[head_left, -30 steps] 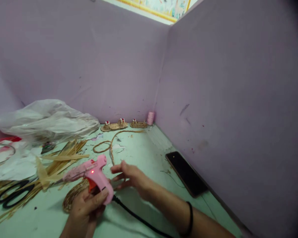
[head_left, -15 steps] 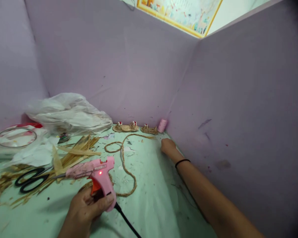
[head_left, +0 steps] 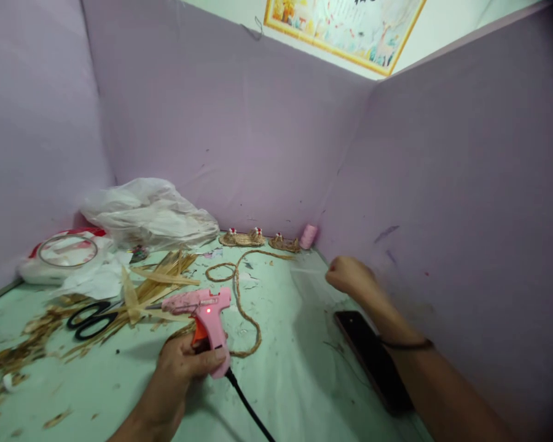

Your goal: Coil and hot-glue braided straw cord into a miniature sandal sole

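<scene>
My left hand (head_left: pixel 184 367) is wrapped round the grip of a pink glue gun (head_left: pixel 207 312) with a red light on; its nozzle points left, just above the green table (head_left: pixel 295 380). A black cord (head_left: pixel 249 408) trails from the gun toward me. My right hand (head_left: pixel 350 275) is a closed fist raised above the table near the right wall, beyond a black phone (head_left: pixel 373 356); what it holds, if anything, I cannot make out. A braided jute rope (head_left: pixel 239 301) snakes across the table beside the gun.
Black scissors (head_left: pixel 90 318) lie among straw strips (head_left: pixel 159 281) at the left. A crumpled plastic bag (head_left: pixel 147 212) and a white packet (head_left: pixel 67 252) sit behind them. Small woven pieces (head_left: pixel 244 238) and a pink thread spool (head_left: pixel 308 236) stand by the back wall. Purple walls enclose three sides.
My right hand has pulled back from the spool corner and closed into a raised fist, uncovering the phone. The left hand keeps the glue gun. The view has shifted left and up.
</scene>
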The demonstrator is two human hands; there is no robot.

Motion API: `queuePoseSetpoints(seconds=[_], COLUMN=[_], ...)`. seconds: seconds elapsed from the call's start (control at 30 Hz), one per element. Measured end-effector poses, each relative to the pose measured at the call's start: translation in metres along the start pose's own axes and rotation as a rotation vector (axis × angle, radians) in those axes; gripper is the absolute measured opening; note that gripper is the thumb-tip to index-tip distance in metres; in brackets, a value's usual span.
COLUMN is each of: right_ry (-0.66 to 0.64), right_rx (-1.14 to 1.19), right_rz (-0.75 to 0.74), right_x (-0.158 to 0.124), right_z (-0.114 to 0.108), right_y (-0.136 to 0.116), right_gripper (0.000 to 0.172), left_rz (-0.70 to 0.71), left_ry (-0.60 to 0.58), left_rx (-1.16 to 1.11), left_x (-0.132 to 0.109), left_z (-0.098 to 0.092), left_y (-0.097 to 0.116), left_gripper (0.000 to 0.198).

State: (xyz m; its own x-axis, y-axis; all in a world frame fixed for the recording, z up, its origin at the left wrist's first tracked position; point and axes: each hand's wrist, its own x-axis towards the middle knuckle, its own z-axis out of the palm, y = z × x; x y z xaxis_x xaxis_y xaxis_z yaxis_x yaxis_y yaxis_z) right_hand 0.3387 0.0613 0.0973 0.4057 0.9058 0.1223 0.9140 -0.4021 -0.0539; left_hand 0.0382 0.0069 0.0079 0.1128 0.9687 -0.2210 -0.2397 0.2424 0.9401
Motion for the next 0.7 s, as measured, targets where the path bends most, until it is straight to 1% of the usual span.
queuePoseSetpoints(seconds=[0.07, 0.13, 0.17, 0.2, 0.23, 0.27, 0.3, 0.33, 0.37, 0.43, 0.53, 0.6, 0.7], right_ry=[0.056, 0.103, 0.133, 0.195, 0.191, 0.159, 0.100, 0.027, -0.041, -0.140, -0.200, -0.233, -0.251], right_rx=[0.176, 0.377, 0.545, 0.970, 1.337, 1.640, 1.880, 2.050, 2.166, 2.298, 2.358, 2.341, 2.286], right_rz=[-0.014, -0.033, -0.040, -0.021, 0.004, 0.058, 0.130, 0.204, 0.274, 0.372, 0.427, 0.391, 0.274], right_x=[-0.024, -0.049, -0.059, -0.069, -0.076, -0.081, -0.085, -0.086, -0.086, -0.083, -0.076, -0.074, -0.075], right_z=[-0.005, 0.000, 0.005, 0.010, 0.016, 0.020, 0.024, 0.027, 0.030, 0.034, 0.044, 0.052, 0.062], right_y=[0.008, 0.009, 0.007, 0.004, 0.001, -0.002, -0.005, -0.008, -0.010, -0.012, -0.010, -0.007, -0.006], right_gripper=[0.020, 0.028, 0.030, 0.025, 0.023, 0.024, 0.025, 0.028, 0.030, 0.029, 0.021, 0.016, 0.013], left_rz=[-0.012, -0.013, -0.019, -0.025, -0.036, -0.049, -0.064, -0.078, -0.090, -0.111, -0.113, -0.114, -0.114], left_ry=[-0.021, -0.044, -0.061, -0.085, -0.115, -0.148, -0.182, -0.210, -0.235, -0.261, -0.282, -0.288, -0.271], left_rx=[-0.027, -0.049, -0.055, -0.060, -0.063, -0.064, -0.063, -0.060, -0.057, -0.057, -0.069, -0.078, -0.091], left_x=[0.002, 0.002, 0.002, 0.002, 0.002, 0.001, 0.001, 0.001, 0.001, 0.001, 0.004, 0.006, 0.008], left_z=[-0.002, -0.003, -0.003, -0.003, -0.003, -0.004, -0.004, -0.004, -0.004, -0.005, -0.007, -0.009, -0.009], left_y=[0.004, 0.011, 0.014, 0.017, 0.019, 0.020, 0.020, 0.019, 0.018, 0.013, 0.007, 0.006, 0.008], left_gripper=[0.021, 0.022, 0.024, 0.026, 0.028, 0.029, 0.030, 0.030, 0.030, 0.031, 0.035, 0.038, 0.045])
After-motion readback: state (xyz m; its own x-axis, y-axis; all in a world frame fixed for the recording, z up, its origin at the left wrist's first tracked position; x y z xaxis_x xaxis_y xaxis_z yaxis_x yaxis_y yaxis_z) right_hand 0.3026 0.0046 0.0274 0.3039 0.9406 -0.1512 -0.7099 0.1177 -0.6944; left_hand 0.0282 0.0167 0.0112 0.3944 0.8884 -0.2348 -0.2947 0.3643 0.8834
